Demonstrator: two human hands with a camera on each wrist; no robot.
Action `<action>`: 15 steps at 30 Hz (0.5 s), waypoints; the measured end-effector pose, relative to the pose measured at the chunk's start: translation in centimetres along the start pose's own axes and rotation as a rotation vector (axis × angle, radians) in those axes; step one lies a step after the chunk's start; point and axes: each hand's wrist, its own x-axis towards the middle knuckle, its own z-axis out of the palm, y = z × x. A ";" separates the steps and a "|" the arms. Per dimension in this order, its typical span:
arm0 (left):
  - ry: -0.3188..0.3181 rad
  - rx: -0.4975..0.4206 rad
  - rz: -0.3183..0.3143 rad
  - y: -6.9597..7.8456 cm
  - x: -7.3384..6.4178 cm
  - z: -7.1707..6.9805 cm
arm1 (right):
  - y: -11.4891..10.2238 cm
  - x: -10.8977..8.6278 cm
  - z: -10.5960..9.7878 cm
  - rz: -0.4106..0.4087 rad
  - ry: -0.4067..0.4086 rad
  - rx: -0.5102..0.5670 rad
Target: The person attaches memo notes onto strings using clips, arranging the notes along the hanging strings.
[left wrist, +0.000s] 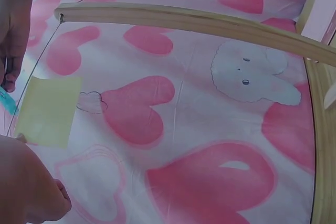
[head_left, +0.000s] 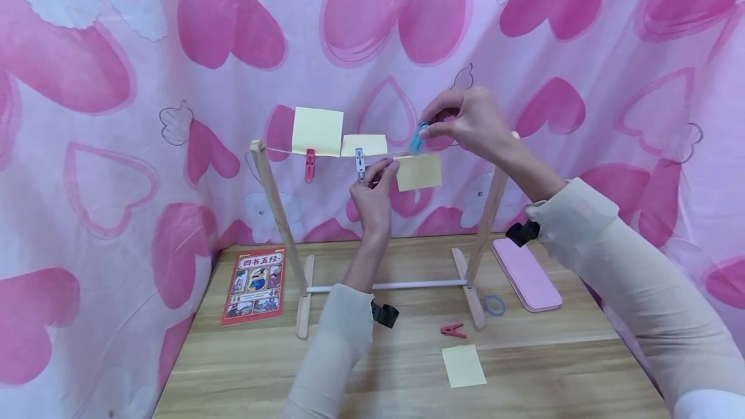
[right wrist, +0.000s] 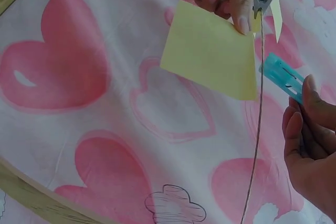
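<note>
My left hand pinches a yellow sticky note by its edge, just under a thin string strung across a wooden frame. Between the thumb and fingers of my right hand is a blue clothespin. In the right wrist view the clothespin's tip reaches the string beside the note's edge. Two more notes hang on the string to the left: one with a red clothespin, the other with a grey clothespin, right by my left fingers.
On the wooden table lie a loose red clothespin, another yellow note and a roll of tape. A pink case sits to the right, a red booklet to the left. Behind the frame hangs a heart-patterned curtain.
</note>
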 end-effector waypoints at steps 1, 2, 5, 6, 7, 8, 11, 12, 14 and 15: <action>0.004 -0.005 0.003 0.0 0.0 0.0 | 0.0 0.1 0.1 -0.001 -0.006 -0.015; 0.008 -0.010 0.005 0.0 0.0 0.1 | 0.1 0.1 0.2 -0.002 -0.011 -0.024; 0.014 -0.014 0.008 0.0 0.1 0.1 | 0.2 0.3 0.4 -0.010 -0.023 -0.048; 0.017 -0.012 0.008 0.1 0.1 0.2 | 0.2 0.3 0.5 -0.011 -0.028 -0.052; 0.018 -0.012 0.008 0.1 0.1 0.2 | 0.2 0.3 0.6 -0.012 -0.034 -0.058; 0.019 -0.013 0.008 0.1 0.0 0.2 | 0.2 0.3 0.6 -0.012 -0.042 -0.062; 0.014 -0.009 0.008 0.1 0.0 0.3 | 0.3 0.2 0.8 -0.012 -0.065 -0.070; 0.011 -0.007 0.010 0.1 0.0 0.3 | 0.3 0.2 0.9 -0.013 -0.071 -0.074; 0.007 -0.008 0.013 0.1 0.0 0.4 | 0.3 0.1 0.9 -0.017 -0.090 -0.078; 0.006 -0.008 0.014 0.2 0.1 0.4 | 0.4 0.1 0.9 -0.023 -0.102 -0.088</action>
